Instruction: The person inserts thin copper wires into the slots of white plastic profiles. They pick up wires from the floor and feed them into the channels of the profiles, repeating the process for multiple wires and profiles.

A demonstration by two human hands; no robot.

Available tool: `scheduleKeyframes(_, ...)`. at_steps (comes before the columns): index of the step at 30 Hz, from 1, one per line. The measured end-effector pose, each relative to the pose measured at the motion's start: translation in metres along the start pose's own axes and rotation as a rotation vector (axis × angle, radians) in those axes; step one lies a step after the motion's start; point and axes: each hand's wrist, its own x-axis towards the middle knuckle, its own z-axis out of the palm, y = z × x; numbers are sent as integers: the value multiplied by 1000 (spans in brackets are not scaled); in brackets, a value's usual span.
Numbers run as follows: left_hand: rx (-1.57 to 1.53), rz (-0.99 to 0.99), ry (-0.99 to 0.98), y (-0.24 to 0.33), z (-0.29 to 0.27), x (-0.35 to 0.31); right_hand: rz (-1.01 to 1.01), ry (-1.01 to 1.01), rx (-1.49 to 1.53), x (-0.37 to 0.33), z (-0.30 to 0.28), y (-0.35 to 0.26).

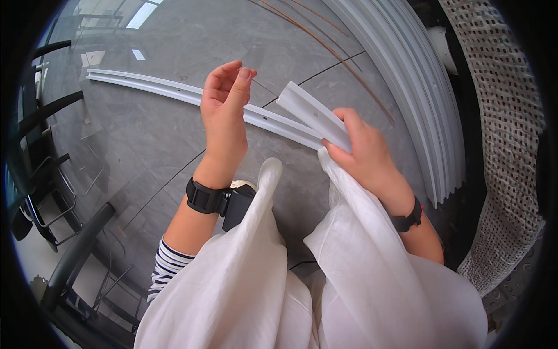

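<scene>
My right hand grips a white slotted rail piece with small holes, its cut end angled up to the left. Below it, a long narrow white rail stretches left across the floor and passes behind my left hand. That hand is raised, fingers curled and thumb pressed toward the index finger. From its fingertips a thin brownish wire runs to the near end of the held piece. Whether the wire enters the piece is too small to tell.
Several long white rails lie stacked at the right, beside a perforated beige mat. Thin brown rods lie on the grey tiled floor at the top. Black chairs stand at the left. White cloth covers my knees.
</scene>
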Motion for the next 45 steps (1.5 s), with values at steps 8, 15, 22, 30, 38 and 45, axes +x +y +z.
scheduleKeyframes(8,167,243,-49,-4,-10,2,11,5,-8,-1,0,0)
scheduleKeyframes(15,11,187,16,-10,0,-15,11,7,-47,-3,-1,5)
scheduleKeyframes(22,91,173,-42,-5,-1,-9,16,-28,-36,-4,-4,2)
scheduleKeyframes(30,194,100,-405,25,-41,22,58,-128,150,-5,-18,2)
scheduleKeyframes(38,412,92,-636,54,-41,32,176,-338,301,-6,-30,-7)
scheduleKeyframes(45,421,104,-634,42,-29,22,129,-294,287,-16,-26,4)
